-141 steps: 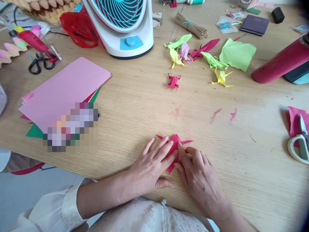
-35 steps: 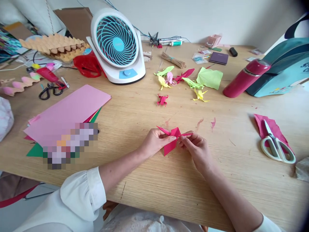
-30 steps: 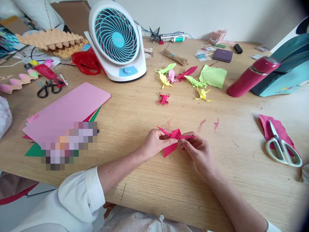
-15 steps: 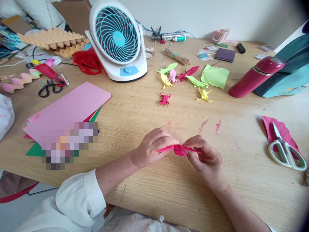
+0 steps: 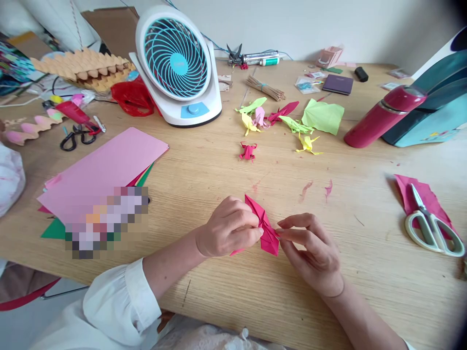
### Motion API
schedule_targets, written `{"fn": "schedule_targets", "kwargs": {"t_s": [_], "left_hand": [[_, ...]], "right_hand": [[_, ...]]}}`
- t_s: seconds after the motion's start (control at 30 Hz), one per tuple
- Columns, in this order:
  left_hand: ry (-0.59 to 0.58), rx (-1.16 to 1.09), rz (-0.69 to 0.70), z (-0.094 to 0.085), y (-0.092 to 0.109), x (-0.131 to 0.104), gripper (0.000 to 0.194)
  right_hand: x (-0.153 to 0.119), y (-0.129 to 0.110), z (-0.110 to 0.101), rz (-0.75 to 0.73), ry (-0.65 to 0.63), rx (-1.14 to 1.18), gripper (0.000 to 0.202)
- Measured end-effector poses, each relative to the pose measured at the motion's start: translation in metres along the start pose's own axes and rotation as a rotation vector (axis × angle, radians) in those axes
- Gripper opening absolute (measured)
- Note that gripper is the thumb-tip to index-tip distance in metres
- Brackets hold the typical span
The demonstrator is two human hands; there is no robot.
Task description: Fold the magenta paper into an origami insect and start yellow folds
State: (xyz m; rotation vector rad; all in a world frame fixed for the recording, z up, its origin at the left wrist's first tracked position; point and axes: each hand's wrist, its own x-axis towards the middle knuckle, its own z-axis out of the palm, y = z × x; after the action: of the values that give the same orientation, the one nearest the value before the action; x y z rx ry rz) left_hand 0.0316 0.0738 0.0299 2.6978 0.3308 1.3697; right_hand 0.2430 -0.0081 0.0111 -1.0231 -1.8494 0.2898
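A folded piece of red-pink origami paper (image 5: 269,239) is held above the front part of the table, with pointed flaps at top and bottom. My left hand (image 5: 233,226) pinches its left side between thumb and fingers, hiding part of it. The thumb and fingertips of my right hand (image 5: 310,248) close on its right edge. Beyond my hands lies a small red folded paper frog (image 5: 248,151). Behind it are yellow paper figures (image 5: 307,144), a green sheet (image 5: 324,116) and other folded pieces.
White-handled scissors (image 5: 432,228) rest on a red paper piece (image 5: 404,187) at the right. A red flask (image 5: 386,116) stands at the back right, a white fan (image 5: 178,63) at the back left. Coloured sheets (image 5: 109,165) are stacked left, partly under a blurred patch.
The folded paper has turned from lying flat and sideways to showing its broad face with flaps up and down. My right hand has shifted slightly lower, its fingers now at the right edge.
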Motion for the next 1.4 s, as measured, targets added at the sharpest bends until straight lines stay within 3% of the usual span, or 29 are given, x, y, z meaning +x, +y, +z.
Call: {"fn": "schedule_targets", "kwargs": {"t_s": [0.17,0.27,0.37,0.43,0.63,0.8,1.03,1.2,1.4], "left_hand": [[-0.027,-0.017,-0.037,-0.004,0.001,-0.001,0.009],[-0.069,-0.007,-0.063,-0.006,0.0,-0.002,0.021],[-0.082,-0.051,-0.093,-0.002,-0.002,-0.004,0.028],[-0.061,-0.088,-0.122,0.003,-0.002,-0.005,0.022],[-0.092,-0.326,-0.517,0.015,0.01,-0.001,0.002],[-0.114,-0.49,-0.672,0.018,0.016,0.003,0.01],[-0.098,-0.711,-1.05,0.027,0.017,0.003,0.018],[-0.111,-0.778,-1.176,0.03,0.017,0.001,0.019],[-0.088,-0.888,-1.31,0.031,0.014,-0.002,0.024]], "right_hand": [[-0.001,-0.001,0.0,-0.009,-0.01,0.031,0.037],[0.0,-0.001,0.0,-0.011,-0.019,0.036,0.038],[0.0,0.0,0.001,0.0,-0.012,0.035,0.038],[0.001,0.0,0.002,0.011,-0.008,0.025,0.038],[0.007,-0.007,0.006,0.11,0.047,0.07,0.029],[0.01,-0.013,0.011,0.358,0.024,0.2,0.01],[0.009,-0.004,0.013,0.646,-0.031,0.418,0.012],[0.01,-0.002,0.014,0.717,0.022,0.323,0.022],[0.007,0.003,0.014,0.751,-0.004,0.601,0.019]]}}
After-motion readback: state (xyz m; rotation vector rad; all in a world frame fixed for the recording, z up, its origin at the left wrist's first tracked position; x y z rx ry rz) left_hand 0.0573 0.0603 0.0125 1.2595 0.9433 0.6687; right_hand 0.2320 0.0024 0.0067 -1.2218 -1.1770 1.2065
